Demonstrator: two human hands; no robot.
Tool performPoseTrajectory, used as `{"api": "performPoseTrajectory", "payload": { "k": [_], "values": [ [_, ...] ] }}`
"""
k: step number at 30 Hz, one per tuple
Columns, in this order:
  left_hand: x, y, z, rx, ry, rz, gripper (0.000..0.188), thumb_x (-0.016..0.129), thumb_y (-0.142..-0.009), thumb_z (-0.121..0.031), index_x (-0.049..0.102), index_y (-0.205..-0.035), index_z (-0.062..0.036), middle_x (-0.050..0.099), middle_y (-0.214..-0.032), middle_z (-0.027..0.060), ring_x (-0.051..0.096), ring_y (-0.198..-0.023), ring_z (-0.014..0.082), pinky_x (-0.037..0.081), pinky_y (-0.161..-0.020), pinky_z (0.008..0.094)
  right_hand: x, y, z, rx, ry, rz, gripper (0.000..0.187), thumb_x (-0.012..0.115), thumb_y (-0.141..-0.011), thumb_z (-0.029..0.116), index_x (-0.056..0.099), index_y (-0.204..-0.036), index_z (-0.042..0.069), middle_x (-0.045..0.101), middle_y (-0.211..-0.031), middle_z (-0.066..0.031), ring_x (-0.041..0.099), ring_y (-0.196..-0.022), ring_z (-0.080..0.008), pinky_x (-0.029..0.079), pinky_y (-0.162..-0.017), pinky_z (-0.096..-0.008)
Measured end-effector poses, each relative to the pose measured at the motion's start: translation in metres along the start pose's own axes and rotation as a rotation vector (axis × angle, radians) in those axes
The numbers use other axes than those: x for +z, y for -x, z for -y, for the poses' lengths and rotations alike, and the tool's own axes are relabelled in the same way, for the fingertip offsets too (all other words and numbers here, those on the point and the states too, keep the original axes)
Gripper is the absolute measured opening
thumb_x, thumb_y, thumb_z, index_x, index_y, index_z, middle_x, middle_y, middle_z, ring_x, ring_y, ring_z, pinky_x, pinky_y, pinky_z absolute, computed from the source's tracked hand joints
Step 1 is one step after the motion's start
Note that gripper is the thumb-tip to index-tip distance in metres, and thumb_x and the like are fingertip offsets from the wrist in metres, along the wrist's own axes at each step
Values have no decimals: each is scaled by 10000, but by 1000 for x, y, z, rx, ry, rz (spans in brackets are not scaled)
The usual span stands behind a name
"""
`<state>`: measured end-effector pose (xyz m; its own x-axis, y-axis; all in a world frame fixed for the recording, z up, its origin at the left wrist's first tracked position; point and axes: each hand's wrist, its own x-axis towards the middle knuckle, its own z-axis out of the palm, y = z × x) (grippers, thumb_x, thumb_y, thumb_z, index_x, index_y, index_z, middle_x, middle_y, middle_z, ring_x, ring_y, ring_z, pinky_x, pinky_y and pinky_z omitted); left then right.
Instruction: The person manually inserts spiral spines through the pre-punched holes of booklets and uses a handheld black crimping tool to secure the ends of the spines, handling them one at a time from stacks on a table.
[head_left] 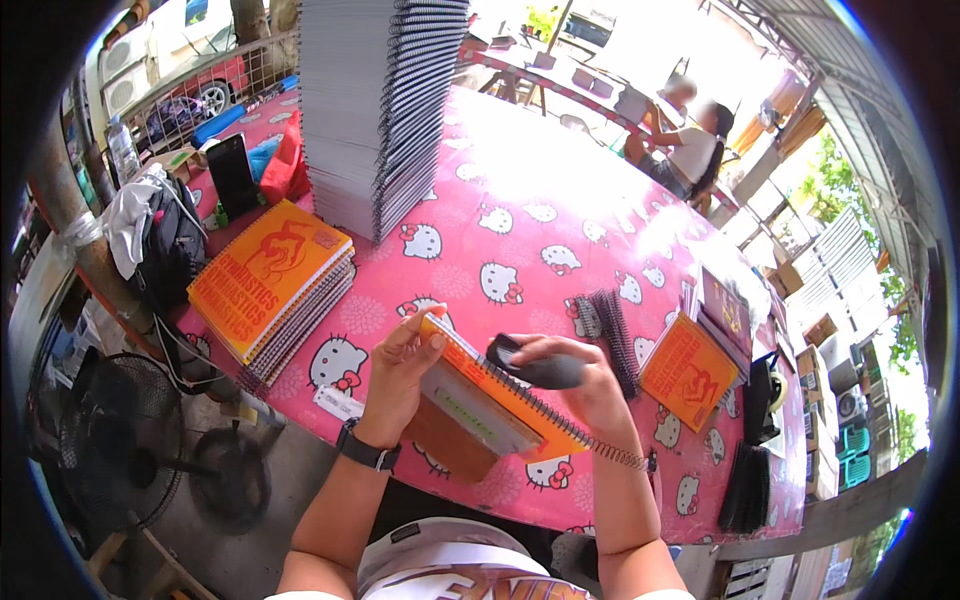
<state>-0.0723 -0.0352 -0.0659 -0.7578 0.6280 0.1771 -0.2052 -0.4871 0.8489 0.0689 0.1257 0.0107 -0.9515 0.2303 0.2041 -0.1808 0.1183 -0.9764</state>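
Near the table's front edge, an orange-covered notebook is held on edge. A dark spiral coil runs through its holes, and the coil's loose end trails past the lower right corner by my right wrist. My left hand pinches the notebook's upper left corner between thumb and fingers. My right hand is wrapped round a dark grey hand-held tool with a rounded black end, close above the coil. What kind of tool it is does not show. Below the notebook is a brown wooden block with a grey strip.
A tall stack of coil-bound books rises at the back left, beside a pile of orange notebooks. Loose black coils and more orange books lie right. A tape dispenser and a fan flank the table.
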Motion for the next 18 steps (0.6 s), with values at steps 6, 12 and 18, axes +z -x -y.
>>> {"api": "performPoseTrajectory", "payload": {
  "k": [6, 12, 18],
  "values": [
    [-1, -1, -1, -11, 1, -23, 392, 665, -857, -159, 581, -1228, -67, 567, -980, -40, 479, -937, 65, 369, -860, 233, 4, -11, -7, -20, 27, -37, 380, 632, -863, 311, 631, -1051, -18, 619, -930, -62, 550, -842, -120, 448, -744, -279],
    [11, -2, -4, 22, 87, -39, 385, 674, -841, -133, 597, -1211, -54, 556, -992, -43, 483, -937, 70, 364, -880, 252, -9, -20, -18, 117, 274, -113, 426, 610, -875, 348, 617, -1091, -19, 621, -937, -51, 540, -852, -90, 439, -748, -266],
    [7, -2, -2, 21, 180, -24, 334, 653, -852, -81, 618, -1182, -42, 532, -939, -60, 490, -924, 53, 365, -855, 216, -3, -24, -10, 156, 194, -54, 463, 559, -891, 385, 602, -1100, -26, 603, -932, -40, 510, -860, -81, 414, -762, -242]
  ]
}}
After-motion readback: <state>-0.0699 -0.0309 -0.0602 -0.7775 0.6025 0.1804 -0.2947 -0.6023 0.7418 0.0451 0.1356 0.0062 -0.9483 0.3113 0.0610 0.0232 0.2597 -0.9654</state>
